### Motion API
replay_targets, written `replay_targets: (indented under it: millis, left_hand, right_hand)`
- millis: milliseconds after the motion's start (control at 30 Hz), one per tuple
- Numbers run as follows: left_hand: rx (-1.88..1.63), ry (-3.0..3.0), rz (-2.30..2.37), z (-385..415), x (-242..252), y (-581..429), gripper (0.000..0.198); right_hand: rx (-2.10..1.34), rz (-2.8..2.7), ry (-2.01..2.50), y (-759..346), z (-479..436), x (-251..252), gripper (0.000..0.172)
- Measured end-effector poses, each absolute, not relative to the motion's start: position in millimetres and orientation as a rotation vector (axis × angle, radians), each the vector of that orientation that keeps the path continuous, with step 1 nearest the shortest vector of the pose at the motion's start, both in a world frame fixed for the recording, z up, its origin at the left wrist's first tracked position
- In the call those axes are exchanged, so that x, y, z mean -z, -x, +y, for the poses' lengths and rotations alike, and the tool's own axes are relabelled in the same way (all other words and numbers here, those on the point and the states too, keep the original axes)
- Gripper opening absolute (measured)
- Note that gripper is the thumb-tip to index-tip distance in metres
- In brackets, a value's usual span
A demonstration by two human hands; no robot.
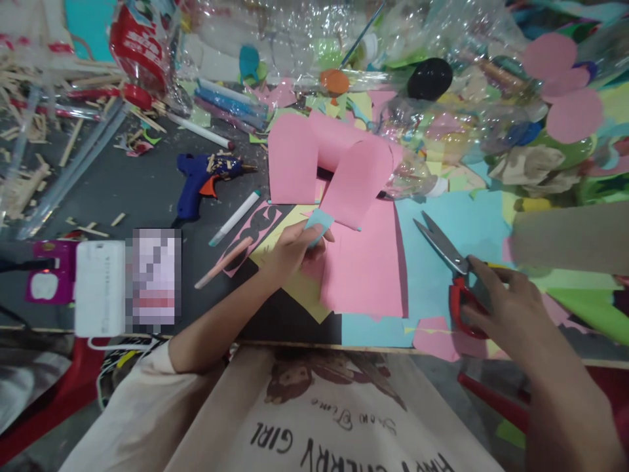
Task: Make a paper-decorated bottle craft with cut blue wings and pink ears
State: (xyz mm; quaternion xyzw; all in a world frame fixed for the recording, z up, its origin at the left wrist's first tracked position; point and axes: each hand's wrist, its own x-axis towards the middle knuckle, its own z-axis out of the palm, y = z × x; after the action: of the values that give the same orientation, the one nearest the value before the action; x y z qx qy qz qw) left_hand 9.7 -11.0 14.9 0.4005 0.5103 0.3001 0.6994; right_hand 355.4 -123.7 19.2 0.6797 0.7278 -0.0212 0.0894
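Observation:
My left hand pinches a small piece of light blue paper between thumb and fingers, over the edge of a pink paper sheet. At the right, my right hand is on the handles of a pair of scissors, one red and one yellow. The scissors' blades are slightly apart and point up and left over a light blue sheet. Just beyond my left hand stand rounded pink paper pieces with thin blue strips along their lower edges, beside a rolled pink paper.
A blue glue gun lies left of the pink paper, near a white marker and a peach-coloured pen. A white power bank sits at the left edge. Plastic bottles, sticks and paper scraps crowd the back.

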Motion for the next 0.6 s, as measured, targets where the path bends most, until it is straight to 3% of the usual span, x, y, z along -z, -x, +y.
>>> replay_targets:
  millis: [200,533,600]
  left_hand:
    - [-0.655,-0.912,1.119,-11,-14,-8,0.026]
    - [-0.588,-0.912,1.050,-9,-14,-7,0.031]
    - [-0.579,-0.908,1.025,-9,-15,-7,0.032]
  right_hand:
    - [0.149,2.145,-2.076,-358,-122,-18,0.057]
    - [0.550,1.943,-2.556,-337,-118,-47,0.039]
    - [0.784,1.981,-2.658,-338,-123,-55,0.035]
